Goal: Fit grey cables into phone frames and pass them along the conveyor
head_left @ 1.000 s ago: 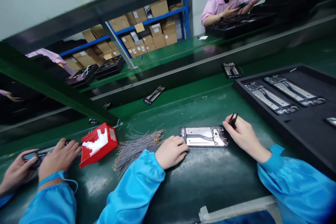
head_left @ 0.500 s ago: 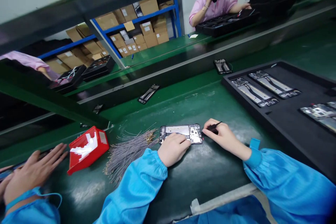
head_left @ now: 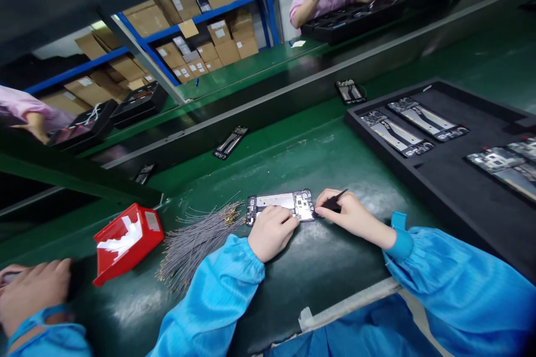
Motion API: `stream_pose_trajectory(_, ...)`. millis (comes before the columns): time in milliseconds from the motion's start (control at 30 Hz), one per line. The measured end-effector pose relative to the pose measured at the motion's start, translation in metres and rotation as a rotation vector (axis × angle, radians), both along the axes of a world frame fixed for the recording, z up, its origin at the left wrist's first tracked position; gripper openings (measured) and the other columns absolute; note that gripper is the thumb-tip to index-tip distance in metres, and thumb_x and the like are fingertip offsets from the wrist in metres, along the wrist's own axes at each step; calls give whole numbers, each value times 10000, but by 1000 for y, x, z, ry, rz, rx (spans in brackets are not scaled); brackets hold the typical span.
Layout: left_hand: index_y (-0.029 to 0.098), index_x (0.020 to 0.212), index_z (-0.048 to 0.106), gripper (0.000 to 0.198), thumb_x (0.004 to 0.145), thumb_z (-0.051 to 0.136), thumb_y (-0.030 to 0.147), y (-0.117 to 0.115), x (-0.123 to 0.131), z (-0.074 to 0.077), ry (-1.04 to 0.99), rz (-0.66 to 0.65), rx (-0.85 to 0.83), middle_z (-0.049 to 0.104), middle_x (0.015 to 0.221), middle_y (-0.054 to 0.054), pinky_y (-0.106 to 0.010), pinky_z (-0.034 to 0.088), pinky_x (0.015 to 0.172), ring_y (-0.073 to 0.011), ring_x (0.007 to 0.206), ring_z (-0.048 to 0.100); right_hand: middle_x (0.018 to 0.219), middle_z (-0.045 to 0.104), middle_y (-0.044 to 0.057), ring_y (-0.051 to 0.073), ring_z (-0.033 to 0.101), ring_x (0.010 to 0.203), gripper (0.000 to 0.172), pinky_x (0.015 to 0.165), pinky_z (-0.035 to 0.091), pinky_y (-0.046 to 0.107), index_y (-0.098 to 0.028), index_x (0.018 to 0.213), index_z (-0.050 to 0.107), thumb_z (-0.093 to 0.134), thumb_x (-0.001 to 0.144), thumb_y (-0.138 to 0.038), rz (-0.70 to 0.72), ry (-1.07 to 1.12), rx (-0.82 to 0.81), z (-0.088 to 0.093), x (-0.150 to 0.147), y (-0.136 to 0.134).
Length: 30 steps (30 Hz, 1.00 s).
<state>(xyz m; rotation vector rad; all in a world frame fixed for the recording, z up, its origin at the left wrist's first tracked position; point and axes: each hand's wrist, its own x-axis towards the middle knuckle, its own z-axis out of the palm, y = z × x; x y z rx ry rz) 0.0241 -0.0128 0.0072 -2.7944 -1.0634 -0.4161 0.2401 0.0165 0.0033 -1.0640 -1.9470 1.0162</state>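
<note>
An opened phone frame (head_left: pixel 280 204) lies flat on the green bench in front of me. My left hand (head_left: pixel 271 232) rests curled on its near edge, fingers pressed on the frame. My right hand (head_left: pixel 350 216) sits at the frame's right end and pinches black tweezers (head_left: pixel 335 202), their tips pointing up and to the right. A bundle of thin grey wires with gold ends (head_left: pixel 196 239) lies just left of my left hand.
A red bin (head_left: pixel 125 240) stands left of the wires. A co-worker's hand (head_left: pixel 31 293) rests at the far left. A black tray (head_left: pixel 456 167) with several phone frames sits at the right. Loose frames (head_left: pixel 229 142) lie on the conveyor behind; a person in pink works across it.
My left hand slid onto the phone frame's near edge and my right hand lowered the tweezers beside its right end. The co-worker's hand drew back left. The view shifted.
</note>
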Motion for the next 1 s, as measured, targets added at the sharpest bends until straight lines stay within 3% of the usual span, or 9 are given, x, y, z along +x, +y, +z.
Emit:
stream_pose_trajectory(667, 175, 798, 580, 228, 896, 375, 202, -1, 1, 0, -7, 1, 5, 528, 699, -15, -279, 289, 603, -135, 663, 441, 752, 608, 22, 146, 571, 703, 66, 663, 438, 264, -170, 734, 576, 552, 772, -219, 43, 5, -3, 0, -1, -1)
stream_pose_trajectory(1000, 179, 814, 596, 260, 903, 353, 205, 1, 1, 1, -13, 0, -17, 530, 702, -26, -278, 317, 611, -141, 685, 457, 781, 563, 39, 150, 527, 724, 98, 664, 424, 270, -188, 780, 527, 445, 832, -178, 232, -70, 221, 9, -5, -5)
